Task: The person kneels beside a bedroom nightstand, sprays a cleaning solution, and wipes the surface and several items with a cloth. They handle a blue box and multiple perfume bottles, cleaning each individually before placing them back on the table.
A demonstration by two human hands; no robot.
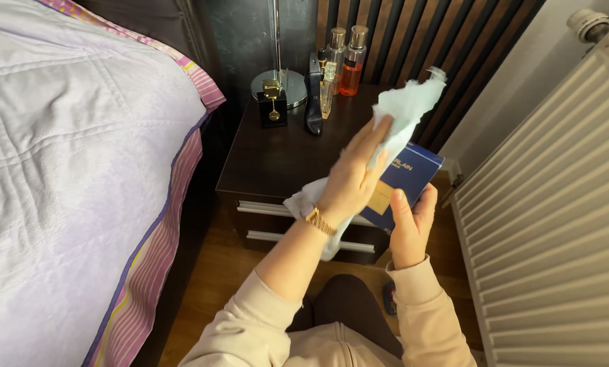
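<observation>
Over the dark bedside table (277, 160), my right hand (412, 228) grips the blue box (408, 182) steady while my left hand (356, 178) presses a pale cloth (405, 112) against it.

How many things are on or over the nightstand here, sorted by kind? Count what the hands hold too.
Glass bottles at the back, clear and orange: 2
Small black bottle with gold cap: 1
Dark upright item: 1
Lamp base: 1
Blue box in the right hand: 1
Pale cloth in the left hand: 1
Total: 7
</observation>
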